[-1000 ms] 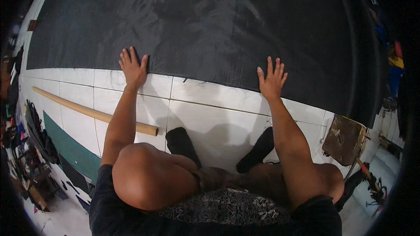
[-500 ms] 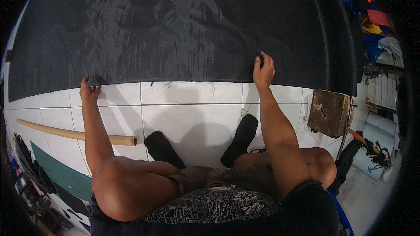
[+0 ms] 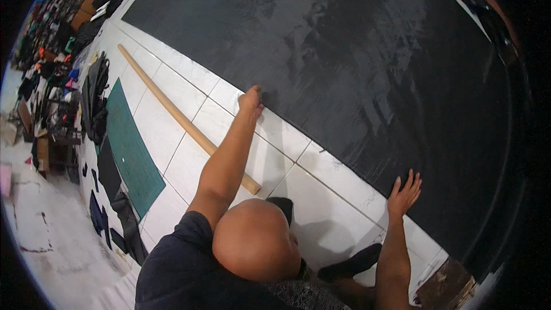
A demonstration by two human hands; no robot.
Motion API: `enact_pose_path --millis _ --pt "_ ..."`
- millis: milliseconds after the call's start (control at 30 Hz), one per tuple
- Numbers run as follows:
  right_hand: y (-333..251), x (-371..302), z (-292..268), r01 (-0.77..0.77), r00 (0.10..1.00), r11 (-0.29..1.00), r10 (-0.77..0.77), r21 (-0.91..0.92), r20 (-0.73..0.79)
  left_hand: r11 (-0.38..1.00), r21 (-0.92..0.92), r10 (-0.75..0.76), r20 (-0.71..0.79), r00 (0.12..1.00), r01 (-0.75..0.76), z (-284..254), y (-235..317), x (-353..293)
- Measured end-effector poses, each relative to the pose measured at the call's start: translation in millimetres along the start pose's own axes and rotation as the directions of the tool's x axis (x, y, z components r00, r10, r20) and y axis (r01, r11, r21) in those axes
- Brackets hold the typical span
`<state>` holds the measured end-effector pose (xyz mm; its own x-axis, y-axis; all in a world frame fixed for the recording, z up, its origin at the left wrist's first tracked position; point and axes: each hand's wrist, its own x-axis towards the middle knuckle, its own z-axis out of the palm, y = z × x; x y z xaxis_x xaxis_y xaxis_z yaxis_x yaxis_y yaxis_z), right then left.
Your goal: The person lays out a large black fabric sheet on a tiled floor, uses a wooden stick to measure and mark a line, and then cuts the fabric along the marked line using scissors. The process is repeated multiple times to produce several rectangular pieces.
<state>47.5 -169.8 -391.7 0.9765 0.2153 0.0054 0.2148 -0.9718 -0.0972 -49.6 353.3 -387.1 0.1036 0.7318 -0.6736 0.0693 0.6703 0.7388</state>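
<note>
A large black sheet of fabric or vinyl (image 3: 344, 80), creased and shiny in places, lies spread over the white floor. At its near edge, toward the left, my left hand (image 3: 251, 103) is closed with the thumb on top and the fingers curled at the border. Farther right along the same edge, my right hand (image 3: 404, 196) rests on the sheet with its fingers spread, holding nothing. A few loose threads hang off the edge between the two hands.
A long tan cardboard tube (image 3: 183, 121) lies on the white tiles (image 3: 229, 138), passing behind my left forearm. Left of it are a green cutting mat (image 3: 132, 149) and dark fabric scraps (image 3: 109, 166). Clutter (image 3: 57, 74) fills the far left. A brown block (image 3: 445, 287) stands at lower right.
The view has swung to the left, bringing the mat and clutter into sight. My right hand's fingers have spread out on the sheet; my left hand stays at the edge.
</note>
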Motion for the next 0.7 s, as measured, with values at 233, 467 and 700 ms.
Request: enact_pose_path --millis 233,467,700 --pt "-7.8 0.1 -3.0 -0.020 0.999 1.000 0.019 0.008 0.038 0.999 0.015 0.031 -0.095 0.995 -0.030 -1.4 -4.7 4.7" --pt "-3.6 2.9 1.4 -0.005 0.999 1.000 0.005 -0.010 0.036 0.997 0.073 -0.002 -0.019 1.000 0.003 -12.4 8.9 2.2" --pt "-3.7 0.2 2.3 0.010 1.000 1.000 -0.010 0.001 0.025 0.995 -0.070 -0.056 0.125 0.991 0.065 -20.0 7.3 -7.6"
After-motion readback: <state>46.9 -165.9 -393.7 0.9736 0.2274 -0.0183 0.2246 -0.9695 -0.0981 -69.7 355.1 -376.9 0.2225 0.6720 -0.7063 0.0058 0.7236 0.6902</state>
